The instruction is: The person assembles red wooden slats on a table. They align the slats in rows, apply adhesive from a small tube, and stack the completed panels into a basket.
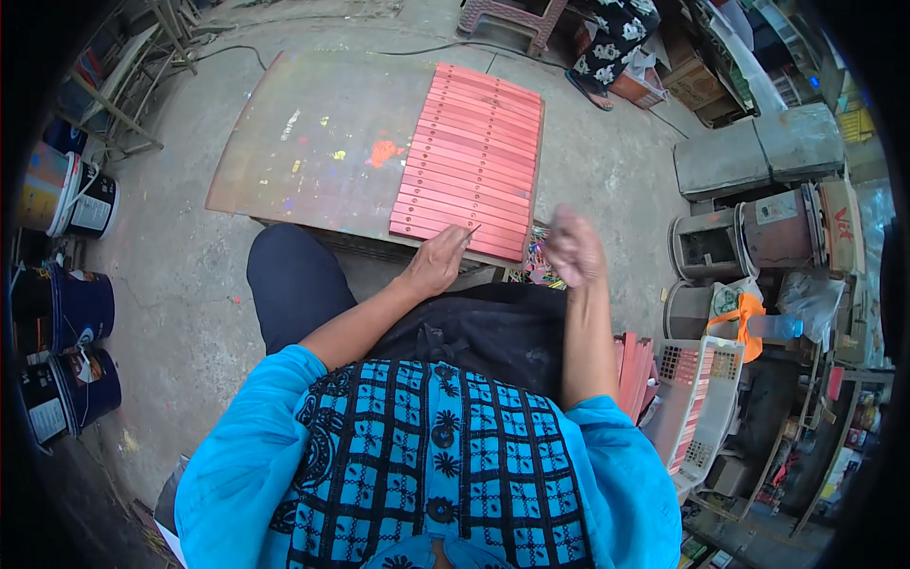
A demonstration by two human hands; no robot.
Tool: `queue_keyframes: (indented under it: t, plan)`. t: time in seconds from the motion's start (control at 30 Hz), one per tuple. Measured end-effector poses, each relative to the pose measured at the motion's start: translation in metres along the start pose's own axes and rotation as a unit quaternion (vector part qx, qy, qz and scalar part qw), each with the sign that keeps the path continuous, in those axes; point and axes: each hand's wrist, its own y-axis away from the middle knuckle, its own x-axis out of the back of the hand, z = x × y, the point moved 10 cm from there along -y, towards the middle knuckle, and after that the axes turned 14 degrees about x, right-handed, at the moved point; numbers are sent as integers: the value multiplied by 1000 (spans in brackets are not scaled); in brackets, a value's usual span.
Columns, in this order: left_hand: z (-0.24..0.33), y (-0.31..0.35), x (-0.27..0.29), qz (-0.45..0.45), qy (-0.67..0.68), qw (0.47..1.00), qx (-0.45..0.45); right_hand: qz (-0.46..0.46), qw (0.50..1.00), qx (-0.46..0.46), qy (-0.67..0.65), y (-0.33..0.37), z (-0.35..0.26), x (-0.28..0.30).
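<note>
Red-pink wooden slats (472, 156) lie side by side in a column on the right part of a low board table, with small dark round spots in two rows across them. At their near edge my left hand (436, 263) is closed in a pinch, and a thin dark pointed piece (474, 229) sticks up from its fingertips; its kind is too small to make out. My right hand (574, 248) is raised just off the table's near right corner. Motion smears its fingers, so whether they hold anything is hidden.
Paint-spotted board (313, 142) stretches left of the slats. Beside my right arm stands a pale plastic crate (697, 398) with more pink slats. Buckets (85, 294) line the left; metal tins (706, 247) and an orange bag (749, 322) sit right. Someone's sandalled foot (595, 93) rests beyond.
</note>
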Motion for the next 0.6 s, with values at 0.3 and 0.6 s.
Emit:
queue_keyframes:
  t: [0.3,0.6]
  plan:
    - [1,0,5,14,-8,1000,-5,-4,943,-109,314,3,16,2]
    - [0,-3,4,-9,9,1000,22,116,990,11,82,-3,10,27]
